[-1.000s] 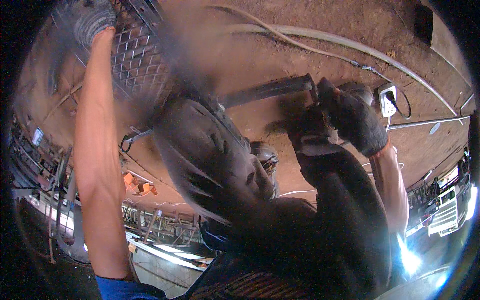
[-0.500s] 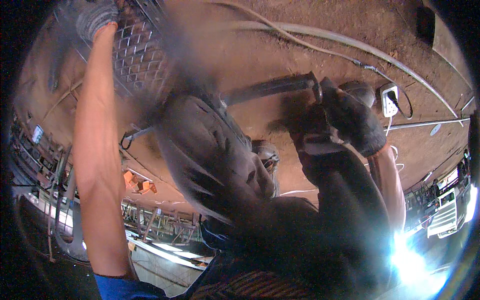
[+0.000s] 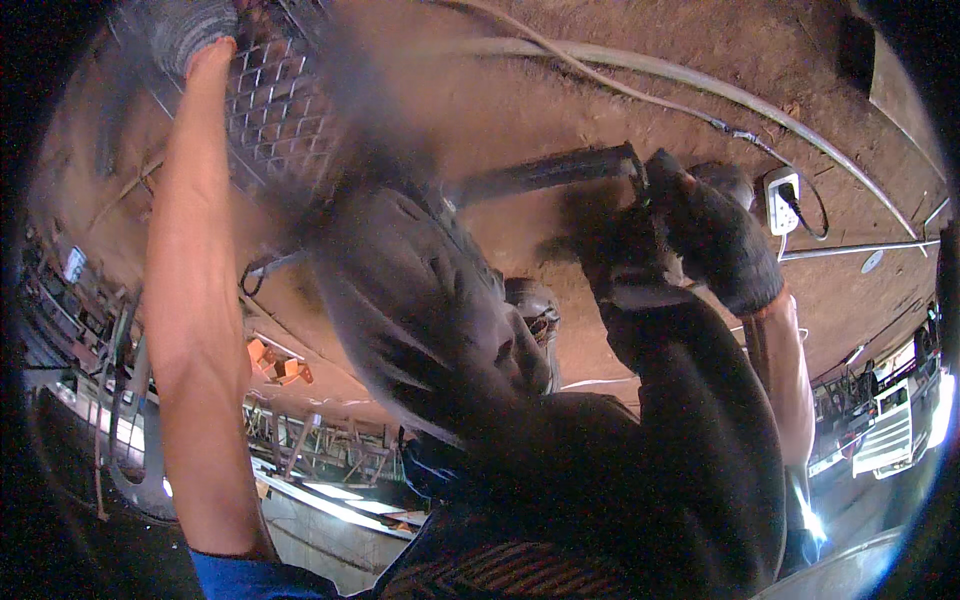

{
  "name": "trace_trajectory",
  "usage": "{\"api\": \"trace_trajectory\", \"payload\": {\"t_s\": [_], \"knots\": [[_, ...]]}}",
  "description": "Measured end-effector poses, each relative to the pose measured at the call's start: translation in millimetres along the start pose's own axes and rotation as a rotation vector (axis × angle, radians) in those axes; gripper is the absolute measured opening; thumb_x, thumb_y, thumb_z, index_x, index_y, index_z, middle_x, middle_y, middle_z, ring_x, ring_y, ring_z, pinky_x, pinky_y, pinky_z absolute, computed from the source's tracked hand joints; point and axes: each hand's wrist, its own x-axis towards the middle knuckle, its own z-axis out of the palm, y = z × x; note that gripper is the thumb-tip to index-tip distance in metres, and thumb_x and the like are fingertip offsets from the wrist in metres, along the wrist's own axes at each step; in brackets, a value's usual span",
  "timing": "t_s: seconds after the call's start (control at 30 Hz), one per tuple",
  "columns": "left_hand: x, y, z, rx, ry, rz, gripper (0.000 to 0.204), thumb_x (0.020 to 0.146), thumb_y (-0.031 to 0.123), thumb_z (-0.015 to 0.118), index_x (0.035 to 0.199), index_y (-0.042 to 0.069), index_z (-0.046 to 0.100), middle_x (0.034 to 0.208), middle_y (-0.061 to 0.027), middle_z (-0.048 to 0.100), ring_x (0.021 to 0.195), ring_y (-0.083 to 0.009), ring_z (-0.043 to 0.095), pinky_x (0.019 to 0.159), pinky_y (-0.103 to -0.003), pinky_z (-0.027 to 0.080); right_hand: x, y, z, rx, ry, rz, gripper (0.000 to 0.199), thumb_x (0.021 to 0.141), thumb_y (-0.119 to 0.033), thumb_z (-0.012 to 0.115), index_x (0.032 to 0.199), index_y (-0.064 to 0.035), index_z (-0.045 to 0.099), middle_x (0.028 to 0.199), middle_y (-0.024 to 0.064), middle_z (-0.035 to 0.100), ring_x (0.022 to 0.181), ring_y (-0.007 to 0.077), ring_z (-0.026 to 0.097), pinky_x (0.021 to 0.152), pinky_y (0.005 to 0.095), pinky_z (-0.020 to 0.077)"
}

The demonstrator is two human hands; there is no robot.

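My left hand [image 3: 192,38], in a grey knit glove with an orange cuff, reaches to the upper left edge. It lies over a dark metal frame filled with diamond mesh [image 3: 280,105]; its fingers are cut off and blurred. My right hand [image 3: 715,235], in a dark glove, is closed beside the end of a dark metal bar [image 3: 550,172]. What it grips is hidden by the glove and shadow. The bar runs leftward to my bent knee [image 3: 400,270], near the mesh frame. A dark smear blurs the upper middle.
A pale hose [image 3: 700,85] and a cable cross the brown floor. A white socket block [image 3: 783,205] with a black plug lies right of my right hand. Orange pieces [image 3: 280,362] and stacked metalwork stand behind at left. A bright blue-white glare [image 3: 815,525] shows at lower right.
The glare at lower right has become much smaller and dimmer. Both hands stay nearly in place; the view has shifted only slightly.
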Motion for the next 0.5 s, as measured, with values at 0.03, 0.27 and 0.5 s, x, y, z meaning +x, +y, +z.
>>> {"api": "trace_trajectory", "payload": {"t_s": [0.03, 0.27, 0.5], "knots": [[0, 0, 13, -0.036, -0.016, -0.006, 0.052, 0.101, 0.047, 0.046, 0.125, 0.003, 0.059, 0.124, -0.0273, 0.062, 0.115, -0.0456, 0.058, 0.097, -0.049, 0.046, -1, -3, -2, -0.16, 0.035, -0.07, 0.047, 0.096, -0.008, 0.054, 0.143, -0.0002, 0.048, 0.12, 0.0161, 0.067, 0.109, 0.0304, 0.066, 0.094, 0.037, 0.0515], [2, -9, 19, -0.019, 0.08, 0.101, 0.052, 0.101, 0.046, 0.046, 0.127, 0.003, 0.059, 0.129, -0.0263, 0.06, 0.118, -0.0454, 0.056, 0.1, -0.048, 0.045, 7, -18, -4, 0.266, -0.043, 0.376, 0.053, 0.091, -0.014, 0.062, 0.141, -0.001, 0.05, 0.124, 0.0174, 0.065, 0.11, 0.0308, 0.065, 0.096, 0.0394, 0.0509], [-3, 1, 11, -0.131, 0.044, -0.054, 0.051, 0.101, 0.047, 0.046, 0.125, 0.002, 0.058, 0.129, -0.0272, 0.059, 0.116, -0.0456, 0.056, 0.099, -0.048, 0.044, 0, 6, 4, 0.165, 0.035, 0.027, 0.055, 0.085, -0.023, 0.069, 0.133, 0.0006, 0.056, 0.12, 0.0182, 0.066, 0.107, 0.0328, 0.066, 0.094, 0.0422, 0.0508]]}}
